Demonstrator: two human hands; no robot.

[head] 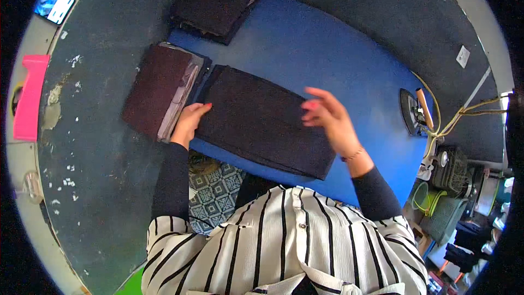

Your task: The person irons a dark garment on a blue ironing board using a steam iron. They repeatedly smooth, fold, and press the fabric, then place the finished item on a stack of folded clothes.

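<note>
A dark folded cloth (262,123), perhaps trousers, lies flat across the blue table surface (364,73) before me. My left hand (191,119) grips its left end, thumb on top and the other fingers hidden beneath or behind the edge. Above the cloth's right part, my right hand (329,121) appears raised, fingers partly bent and spread, holding nothing. Close beside my left hand sits a stack of folded cloths (157,88), maroon on top with grey layers showing at the side.
Farther back lies another dark folded pile (215,6). An iron (415,112) with a wooden handle stands at the right, its cord (448,121) trailing off. A pink plastic object (30,98) and a lit phone (54,5) lie along the left rim.
</note>
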